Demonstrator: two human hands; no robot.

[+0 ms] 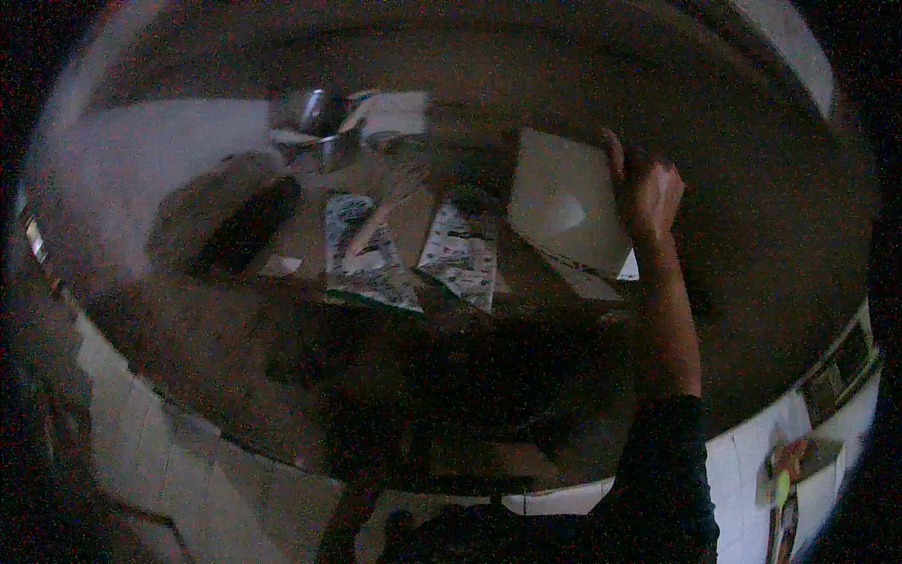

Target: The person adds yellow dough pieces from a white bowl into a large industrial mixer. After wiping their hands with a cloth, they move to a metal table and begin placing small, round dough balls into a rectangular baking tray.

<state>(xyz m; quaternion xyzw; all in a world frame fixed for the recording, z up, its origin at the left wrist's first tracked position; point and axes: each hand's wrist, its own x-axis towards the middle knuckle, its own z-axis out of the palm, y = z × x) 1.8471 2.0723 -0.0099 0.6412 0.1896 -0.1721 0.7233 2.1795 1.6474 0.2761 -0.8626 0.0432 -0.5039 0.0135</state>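
In dim light, my right hand is at the right edge of a pale flat panel with a bright glare on it. Its thumb points away from me along that edge, and the other fingers are bent and partly lost in shadow. They look closed on the panel's edge. Papers stick out from under the panel's near side. My left forearm shows faintly at the lower edge; the hand itself is lost in darkness. Two printed sheets or packets, one on the left and one in the middle, lie left of the panel.
A dark table with a curved edge carries everything. A brown bag-like bundle lies to the left. Behind it are a shiny dark rounded object and pale papers. Light floor tiles show beyond the near edge.
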